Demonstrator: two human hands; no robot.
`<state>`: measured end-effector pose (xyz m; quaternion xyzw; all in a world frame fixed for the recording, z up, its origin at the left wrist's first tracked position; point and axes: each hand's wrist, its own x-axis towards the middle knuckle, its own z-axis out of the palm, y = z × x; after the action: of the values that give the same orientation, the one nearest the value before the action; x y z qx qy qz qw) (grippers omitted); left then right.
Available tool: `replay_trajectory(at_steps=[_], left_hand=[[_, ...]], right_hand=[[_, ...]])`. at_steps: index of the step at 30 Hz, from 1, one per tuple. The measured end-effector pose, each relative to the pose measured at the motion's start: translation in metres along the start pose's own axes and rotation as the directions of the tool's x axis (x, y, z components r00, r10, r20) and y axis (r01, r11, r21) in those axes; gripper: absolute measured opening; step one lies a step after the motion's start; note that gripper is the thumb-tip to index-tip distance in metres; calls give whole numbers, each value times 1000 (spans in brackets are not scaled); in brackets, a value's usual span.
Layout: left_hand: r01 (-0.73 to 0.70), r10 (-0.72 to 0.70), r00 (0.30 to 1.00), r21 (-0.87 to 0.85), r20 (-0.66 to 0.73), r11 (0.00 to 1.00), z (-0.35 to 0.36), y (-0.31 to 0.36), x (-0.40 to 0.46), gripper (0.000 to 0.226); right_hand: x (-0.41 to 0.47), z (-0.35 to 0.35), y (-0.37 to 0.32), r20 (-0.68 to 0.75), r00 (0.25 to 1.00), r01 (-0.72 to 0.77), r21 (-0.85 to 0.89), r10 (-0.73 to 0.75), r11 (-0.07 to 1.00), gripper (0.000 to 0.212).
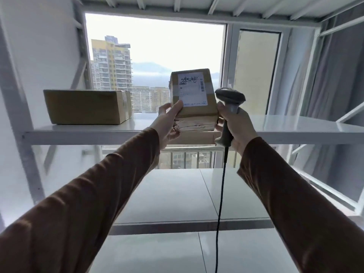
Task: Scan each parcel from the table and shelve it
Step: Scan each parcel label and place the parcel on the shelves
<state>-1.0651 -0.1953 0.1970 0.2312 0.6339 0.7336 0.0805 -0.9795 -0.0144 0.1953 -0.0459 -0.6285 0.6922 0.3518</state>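
A small cardboard parcel [197,115] with a white shipping label faces me at the front edge of the upper white shelf [78,134]. My left hand [167,123] grips its left side, thumb on the label's lower corner. My right hand [234,127] grips the handle of a grey barcode scanner [230,97] and touches the parcel's right side. The scanner's black cable [221,194] hangs straight down. Whether the parcel rests on the shelf or is held just above it cannot be told.
A larger brown cardboard box [84,106] lies on the same shelf to the left. White metal uprights [17,107] frame the rack. A lower white shelf [177,196] lies below. A window and grey curtain [334,79] stand behind.
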Motion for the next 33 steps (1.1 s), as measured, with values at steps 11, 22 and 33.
replay_trajectory(at_steps=[11,22,33], left_hand=[[56,-56,998,19,5,998,-109,16,83,28],[86,-85,996,29,-34,996,-151,16,150,37],[115,-106,992,143,-68,983,-165,-3,193,64]], right_hand=[[58,125,15,53,998,21,-5,-20,1000,38],[95,193,34,-58,987,-151,-76,147,986,46],[129,212,52,-79,966,-257,-165,247,952,50]])
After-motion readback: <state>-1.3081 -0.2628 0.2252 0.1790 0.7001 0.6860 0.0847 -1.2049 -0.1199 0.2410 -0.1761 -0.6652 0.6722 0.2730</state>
